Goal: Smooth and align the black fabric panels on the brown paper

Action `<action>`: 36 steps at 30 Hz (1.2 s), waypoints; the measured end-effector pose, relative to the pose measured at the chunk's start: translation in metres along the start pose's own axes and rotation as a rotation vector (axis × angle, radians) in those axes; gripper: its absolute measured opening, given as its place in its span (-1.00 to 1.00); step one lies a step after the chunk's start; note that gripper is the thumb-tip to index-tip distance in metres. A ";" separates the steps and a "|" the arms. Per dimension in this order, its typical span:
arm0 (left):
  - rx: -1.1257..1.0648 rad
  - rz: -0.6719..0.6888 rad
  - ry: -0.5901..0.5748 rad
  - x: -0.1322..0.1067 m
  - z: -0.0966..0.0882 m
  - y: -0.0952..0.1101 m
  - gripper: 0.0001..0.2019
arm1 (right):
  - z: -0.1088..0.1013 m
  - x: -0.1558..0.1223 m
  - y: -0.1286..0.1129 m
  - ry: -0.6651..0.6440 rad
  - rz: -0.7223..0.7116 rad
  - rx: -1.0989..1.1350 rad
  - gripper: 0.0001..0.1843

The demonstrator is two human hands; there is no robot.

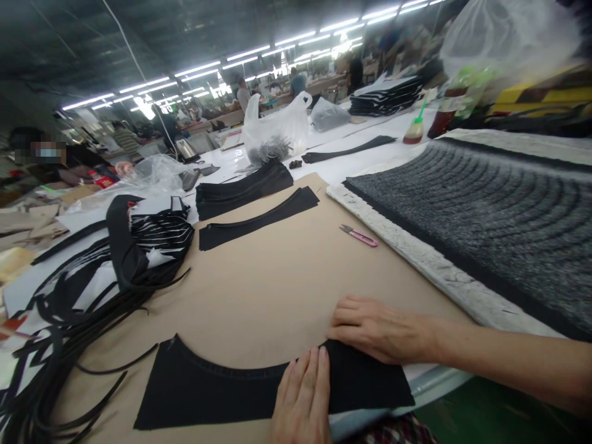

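A curved black fabric piece (222,391) lies near the table's front edge, its upper edge cut in a deep curve. My left hand (303,394) rests flat on it, fingers straight and side by side. At the piece's upper right edge is my right hand (370,327), its fingers bent together over the edge and its thumb hidden. Further back lies a similar black piece (259,216), in front of a stack of black pieces (245,188). Pink-handled thread snips (359,235) lie on the tan board (259,283).
Black strips and layered pieces (157,234) heap up at the left. A padded board with speckled dark fabric (481,209) fills the right. Behind stand a white plastic bag (277,126), a small green-tipped bottle (414,128) and a stack of dark panels (386,95). Other people are in the background.
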State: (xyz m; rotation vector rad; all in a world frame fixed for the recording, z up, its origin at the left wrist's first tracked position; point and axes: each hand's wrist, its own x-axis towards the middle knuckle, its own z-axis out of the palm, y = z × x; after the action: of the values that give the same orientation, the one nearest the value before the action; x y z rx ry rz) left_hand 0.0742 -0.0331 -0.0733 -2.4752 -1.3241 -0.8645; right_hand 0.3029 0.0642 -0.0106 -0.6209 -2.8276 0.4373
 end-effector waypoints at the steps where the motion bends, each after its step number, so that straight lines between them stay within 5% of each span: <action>1: -0.018 -0.036 -0.001 0.004 -0.003 -0.001 -0.48 | -0.003 0.000 0.000 0.007 0.039 0.030 -0.70; 6: -0.165 -0.226 -0.150 0.044 -0.014 0.003 -0.64 | -0.013 0.003 0.004 -0.012 0.122 0.068 -0.77; 12: -0.394 -0.369 -0.395 0.082 -0.006 0.020 -0.64 | -0.021 0.002 0.008 -0.076 0.142 0.016 -0.91; 36: -0.190 -0.119 -0.389 0.061 0.010 0.023 -0.47 | -0.010 -0.023 0.031 0.069 -0.116 -0.174 -0.76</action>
State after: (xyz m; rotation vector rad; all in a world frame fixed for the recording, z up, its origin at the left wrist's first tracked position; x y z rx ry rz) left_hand 0.1227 -0.0001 -0.0436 -2.8448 -1.5894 -0.5715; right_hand 0.3377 0.0837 -0.0147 -0.4888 -2.8365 0.1468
